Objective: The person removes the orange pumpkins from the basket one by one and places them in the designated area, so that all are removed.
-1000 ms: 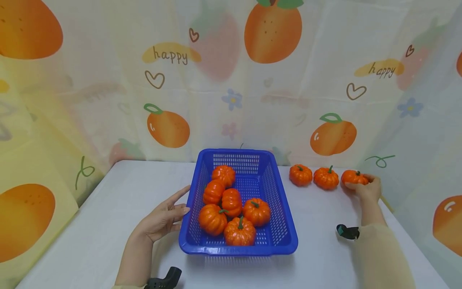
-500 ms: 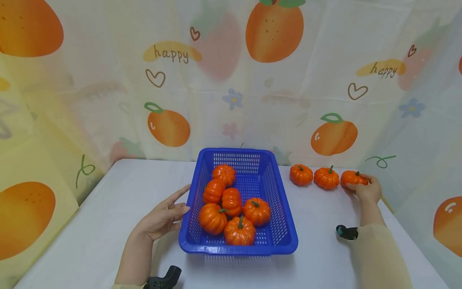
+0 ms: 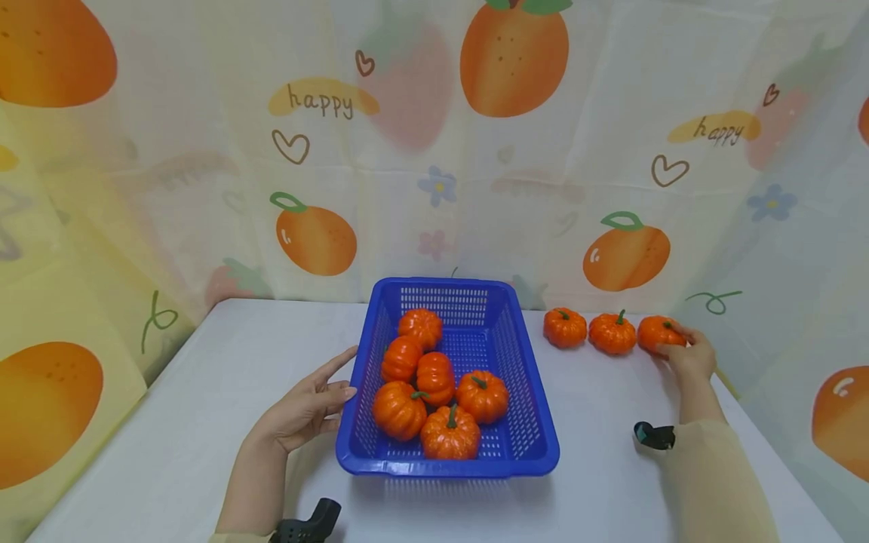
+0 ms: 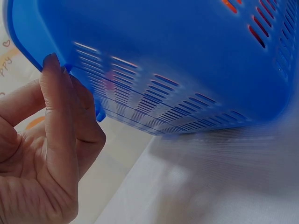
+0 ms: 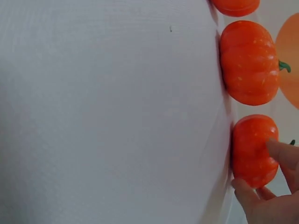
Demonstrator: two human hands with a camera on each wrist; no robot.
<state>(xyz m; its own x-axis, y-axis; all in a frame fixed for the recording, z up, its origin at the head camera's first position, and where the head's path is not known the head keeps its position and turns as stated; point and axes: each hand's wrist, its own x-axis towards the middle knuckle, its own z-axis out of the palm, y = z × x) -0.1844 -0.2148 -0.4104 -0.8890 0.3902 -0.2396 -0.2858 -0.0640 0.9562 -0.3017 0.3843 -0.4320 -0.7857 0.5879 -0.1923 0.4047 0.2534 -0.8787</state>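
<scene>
A blue plastic basket (image 3: 543, 445) holds several small orange pumpkins (image 3: 451, 434) with green stems. My left hand (image 3: 305, 411) is at the basket's left side, thumb and fingertips against its rim; in the left wrist view, the fingers reach up to the rim of the basket (image 4: 187, 46). At the far right, my right hand (image 3: 694, 358) has its thumb and fingers around the right side of a pumpkin (image 3: 655, 332). In the right wrist view that pumpkin (image 5: 252, 151) sits on the table, fingertips on its surface and lower edge.
Two more pumpkins, one in the middle (image 3: 613, 335) and one on the left (image 3: 565, 329), stand in a row beside the held one along the back edge of the white table (image 3: 591, 467). A fruit-printed curtain (image 3: 407, 211) hangs behind.
The pumpkin at my right hand has shifted slightly left, closer to its neighbour, and turned a little. My left hand and the basket stay in place.
</scene>
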